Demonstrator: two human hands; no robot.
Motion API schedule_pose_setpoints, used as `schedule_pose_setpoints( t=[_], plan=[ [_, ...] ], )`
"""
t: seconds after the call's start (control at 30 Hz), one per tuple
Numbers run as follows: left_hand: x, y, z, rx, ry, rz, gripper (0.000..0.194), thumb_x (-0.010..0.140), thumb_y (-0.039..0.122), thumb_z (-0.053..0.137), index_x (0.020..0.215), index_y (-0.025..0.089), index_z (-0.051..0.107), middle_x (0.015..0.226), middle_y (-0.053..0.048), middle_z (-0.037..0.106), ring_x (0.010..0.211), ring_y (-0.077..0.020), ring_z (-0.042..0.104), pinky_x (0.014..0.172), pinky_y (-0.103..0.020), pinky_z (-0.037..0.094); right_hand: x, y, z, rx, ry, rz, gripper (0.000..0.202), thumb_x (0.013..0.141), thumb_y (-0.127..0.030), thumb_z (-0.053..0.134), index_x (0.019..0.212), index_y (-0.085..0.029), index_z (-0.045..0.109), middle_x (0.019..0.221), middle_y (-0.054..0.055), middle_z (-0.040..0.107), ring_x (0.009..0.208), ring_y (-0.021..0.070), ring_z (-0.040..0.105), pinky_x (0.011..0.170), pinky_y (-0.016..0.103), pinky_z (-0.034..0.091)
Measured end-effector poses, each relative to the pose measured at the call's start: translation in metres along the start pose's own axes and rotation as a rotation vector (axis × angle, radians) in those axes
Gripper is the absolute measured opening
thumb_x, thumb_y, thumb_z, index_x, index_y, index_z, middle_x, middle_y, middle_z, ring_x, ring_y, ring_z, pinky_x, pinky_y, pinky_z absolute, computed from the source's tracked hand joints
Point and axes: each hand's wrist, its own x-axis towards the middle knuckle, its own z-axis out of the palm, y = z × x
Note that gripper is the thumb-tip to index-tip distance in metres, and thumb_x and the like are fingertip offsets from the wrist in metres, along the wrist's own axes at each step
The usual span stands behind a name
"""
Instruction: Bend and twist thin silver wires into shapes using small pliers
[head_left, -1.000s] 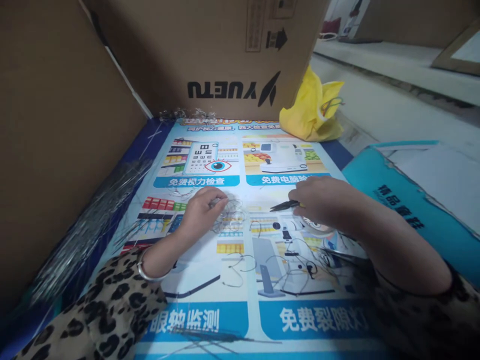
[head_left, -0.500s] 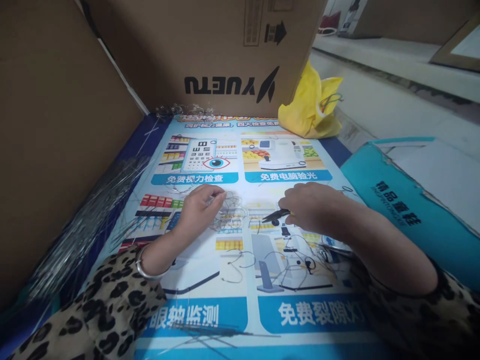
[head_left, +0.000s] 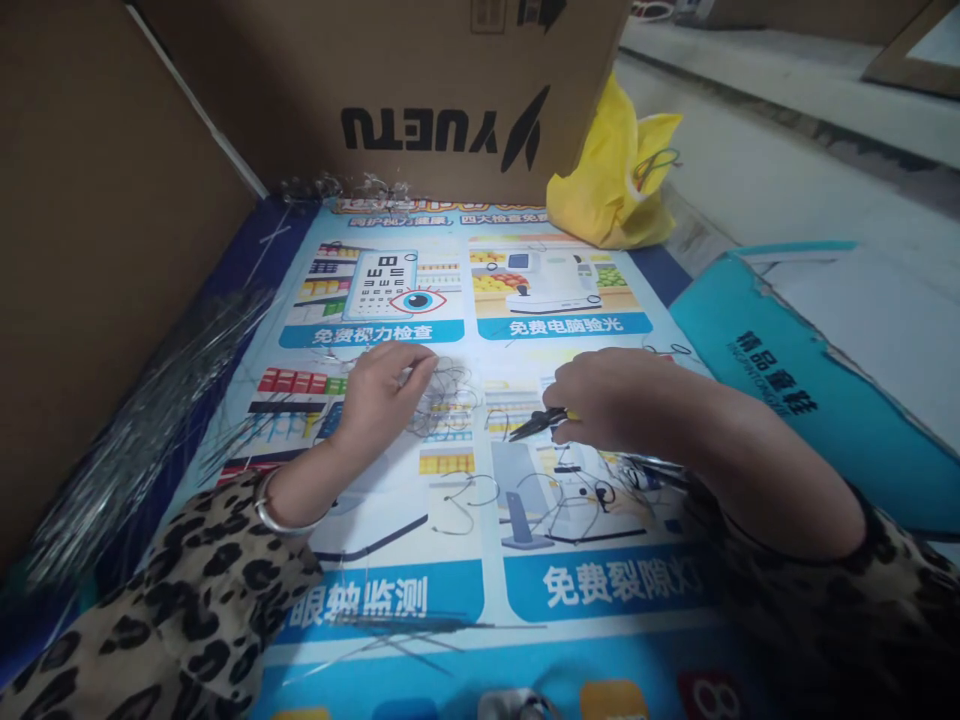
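Pliers [head_left: 534,424] with dark jaws are gripped in my right hand [head_left: 600,400], their tips pointing left over the printed sheet. At the left, my left hand [head_left: 386,395] has thumb and forefinger pinched together beside a tangle of thin bent wires [head_left: 446,400]; whatever lies between the fingertips is too small to make out. More curved wire pieces [head_left: 457,500] are scattered on the sheet below and between the hands. Near the right wrist lies another cluster of bent wires [head_left: 637,485], partly covered by the forearm.
A large bundle of straight wires [head_left: 142,440] lies at the left, with loose straight wires [head_left: 420,625] near the front. Cardboard [head_left: 300,60] stands behind. A yellow bag [head_left: 611,180] is at the back right, a teal box [head_left: 825,380] at the right.
The camera view has tilted down, so the scene sits higher and slightly left. Both hands keep nearly the same places over the sheet, and the pliers are still held.
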Motion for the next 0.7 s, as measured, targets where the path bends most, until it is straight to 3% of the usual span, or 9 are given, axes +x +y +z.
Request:
schedule_pose_setpoints(
  t=[0.1, 0.43, 0.57, 0.7],
  plan=[
    [0.0, -0.002, 0.002, -0.004, 0.032, 0.049, 0.014, 0.083, 0.024, 0.053, 0.08, 0.018, 0.065, 0.08, -0.002, 0.067, 0.079, -0.0151, 0.06, 0.076, -0.028, 0.046, -0.003, -0.008, -0.001, 0.007, 0.053, -0.097, 0.021, 0.077, -0.04, 0.058, 0.08, -0.022, 0.067, 0.075, 0.004, 0.064, 0.069, 0.0194, 0.056, 0.056, 0.028, 0.029],
    [-0.001, -0.002, 0.003, -0.002, 0.068, 0.082, 0.012, 0.082, 0.025, 0.055, 0.085, 0.016, 0.064, 0.08, -0.003, 0.067, 0.08, -0.0159, 0.06, 0.076, -0.03, 0.047, -0.005, -0.036, 0.006, -0.016, 0.22, -0.215, 0.015, 0.078, -0.035, 0.059, 0.076, -0.021, 0.062, 0.073, 0.003, 0.061, 0.07, 0.0184, 0.051, 0.061, 0.03, 0.027],
    [-0.001, -0.001, 0.002, -0.003, 0.066, 0.099, 0.012, 0.083, 0.023, 0.055, 0.086, 0.016, 0.063, 0.081, -0.003, 0.067, 0.081, -0.0156, 0.059, 0.075, -0.029, 0.047, -0.005, -0.044, 0.01, -0.042, 0.259, -0.22, 0.008, 0.079, -0.023, 0.057, 0.072, -0.02, 0.059, 0.071, 0.004, 0.057, 0.071, 0.0193, 0.05, 0.063, 0.031, 0.028],
    [-0.001, 0.0, 0.002, -0.012, 0.068, 0.097, 0.011, 0.083, 0.023, 0.055, 0.086, 0.016, 0.063, 0.082, -0.003, 0.067, 0.08, -0.0154, 0.059, 0.075, -0.029, 0.047, -0.007, -0.056, 0.002, -0.086, 0.24, -0.136, 0.016, 0.075, -0.007, 0.053, 0.065, -0.019, 0.058, 0.068, 0.005, 0.056, 0.069, 0.0197, 0.05, 0.062, 0.032, 0.028]
  ],
)
